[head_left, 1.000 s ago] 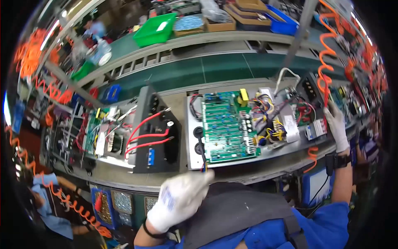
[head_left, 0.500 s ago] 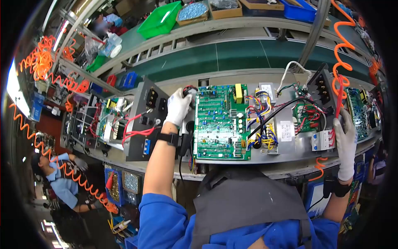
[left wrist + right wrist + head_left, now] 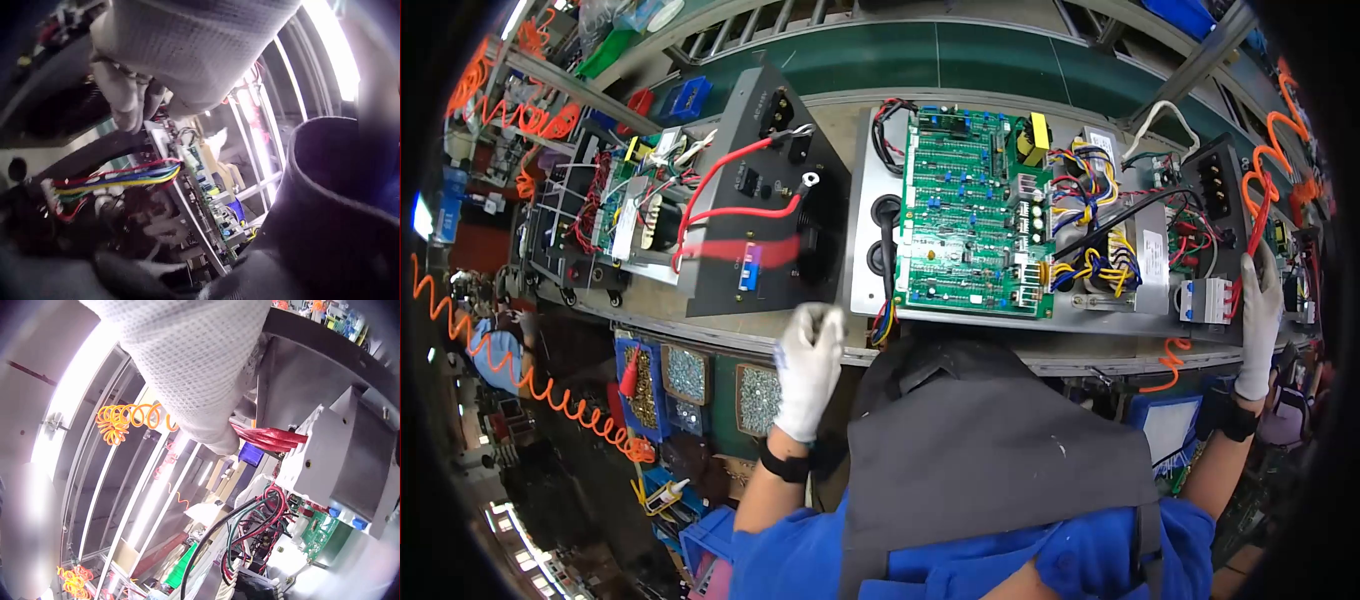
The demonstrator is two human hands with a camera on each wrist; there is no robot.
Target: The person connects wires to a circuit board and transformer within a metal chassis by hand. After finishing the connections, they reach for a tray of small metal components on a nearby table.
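My gloved left hand (image 3: 810, 370) is in front of the bench edge, fingers loosely bent, with nothing visible in them; in the left wrist view the hand (image 3: 181, 56) is above a colored wire bundle (image 3: 119, 181). Left of the green circuit board (image 3: 970, 220) stands a dark panel (image 3: 730, 285) with red cables (image 3: 750, 210), one blurred. On the right, my gloved right hand (image 3: 1260, 325) grips red wires (image 3: 1260, 225) above a white breaker block (image 3: 1205, 300). The right wrist view shows these red wires (image 3: 272, 437) running from the block (image 3: 319, 453) to the hand (image 3: 194, 369).
Another opened unit (image 3: 635, 210) sits at the left. Trays of small parts (image 3: 685, 375) are below the bench edge, crossed by an orange coiled hose (image 3: 535, 385). A green conveyor (image 3: 880, 60) runs behind. A white cable loop (image 3: 1165, 108) rises behind the unit.
My left hand has left the wires at the board's upper left corner and moved down toward me. The lower red cable is now blurred. My right hand stays at the red wires.
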